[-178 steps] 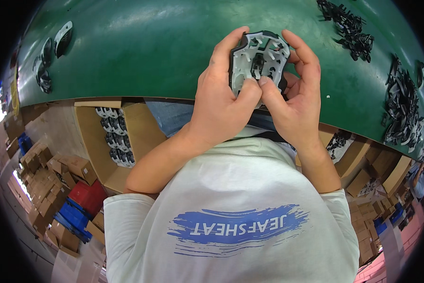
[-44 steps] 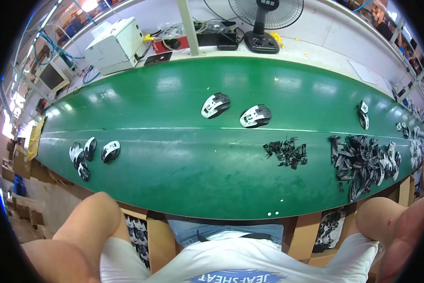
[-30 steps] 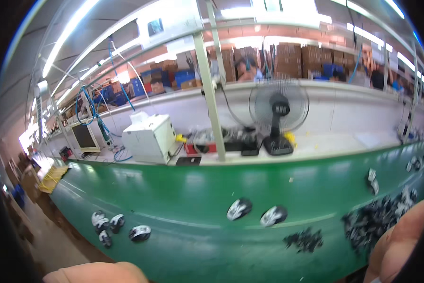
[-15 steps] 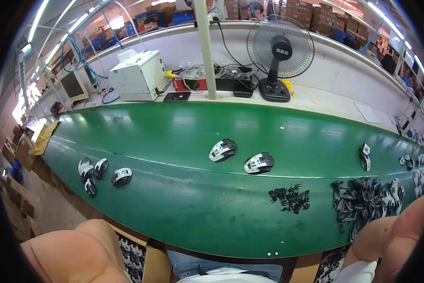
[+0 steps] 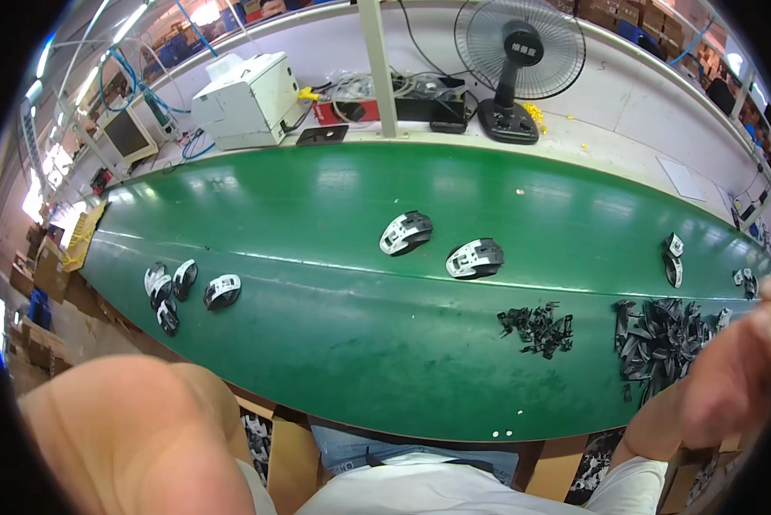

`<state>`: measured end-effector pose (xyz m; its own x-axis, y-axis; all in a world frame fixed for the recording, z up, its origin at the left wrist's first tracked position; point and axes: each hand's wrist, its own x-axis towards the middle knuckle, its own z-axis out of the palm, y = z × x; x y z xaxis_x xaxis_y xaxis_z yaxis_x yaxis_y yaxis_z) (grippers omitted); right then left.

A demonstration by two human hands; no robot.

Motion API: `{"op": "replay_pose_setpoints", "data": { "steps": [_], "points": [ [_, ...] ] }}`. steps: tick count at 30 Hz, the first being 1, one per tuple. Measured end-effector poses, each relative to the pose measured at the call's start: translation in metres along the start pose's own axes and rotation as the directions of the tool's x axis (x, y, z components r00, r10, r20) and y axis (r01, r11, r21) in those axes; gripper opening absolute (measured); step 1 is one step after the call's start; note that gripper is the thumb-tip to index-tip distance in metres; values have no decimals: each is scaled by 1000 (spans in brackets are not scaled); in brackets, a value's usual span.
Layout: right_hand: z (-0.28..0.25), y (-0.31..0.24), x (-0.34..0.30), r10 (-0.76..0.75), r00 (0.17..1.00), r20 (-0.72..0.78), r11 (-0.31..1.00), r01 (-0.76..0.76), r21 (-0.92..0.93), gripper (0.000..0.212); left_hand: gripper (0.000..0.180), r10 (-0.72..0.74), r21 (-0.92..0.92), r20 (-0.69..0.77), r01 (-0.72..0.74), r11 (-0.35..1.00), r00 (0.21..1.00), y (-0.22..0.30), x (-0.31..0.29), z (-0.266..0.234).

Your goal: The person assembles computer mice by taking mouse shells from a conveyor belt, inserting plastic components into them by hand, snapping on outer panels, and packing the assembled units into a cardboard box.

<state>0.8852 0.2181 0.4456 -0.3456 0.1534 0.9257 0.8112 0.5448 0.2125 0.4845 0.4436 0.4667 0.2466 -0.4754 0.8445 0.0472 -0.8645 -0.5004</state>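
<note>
My left forearm (image 5: 136,421) fills the lower left, bent close to the camera; the left hand itself cannot be seen. At the right edge my right hand (image 5: 742,365) is raised beside a heap of black plastic pieces (image 5: 664,339); its fingers are smeared, so any grip is hidden. Two white-and-black mouse shells (image 5: 405,233) lie mid-table. Several similar shells (image 5: 222,292) sit at the left. A smaller pile of black clips (image 5: 540,329) rests left of the heap. One upright-looking shell part (image 5: 674,260) lies beyond it.
The green table (image 5: 343,343) curves across the view. Behind it, a shelf carries a white machine (image 5: 241,101), a black fan (image 5: 510,120), a red box (image 5: 338,112) and cables. A post (image 5: 380,69) rises at the back. Cardboard boxes (image 5: 293,453) with parts stand below the front edge.
The view has tilted down, so the table sits higher in it. My right hand has come into view at the right edge, and my left forearm has swung up larger.
</note>
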Motion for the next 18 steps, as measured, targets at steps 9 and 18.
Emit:
{"op": "replay_pose_setpoints", "data": {
  "steps": [9, 18],
  "points": [
    [79, -53, -194, 745, 456, 486, 635, -706, -312, 30, 32, -828, 80, 405, 887, 454, 388, 18, -187, 147],
    [110, -114, -237, 808, 348, 475, 574, -648, -501, 42, 79, -790, 496, 613, 771, 399, 14, 27, -307, 192]
  ]
}}
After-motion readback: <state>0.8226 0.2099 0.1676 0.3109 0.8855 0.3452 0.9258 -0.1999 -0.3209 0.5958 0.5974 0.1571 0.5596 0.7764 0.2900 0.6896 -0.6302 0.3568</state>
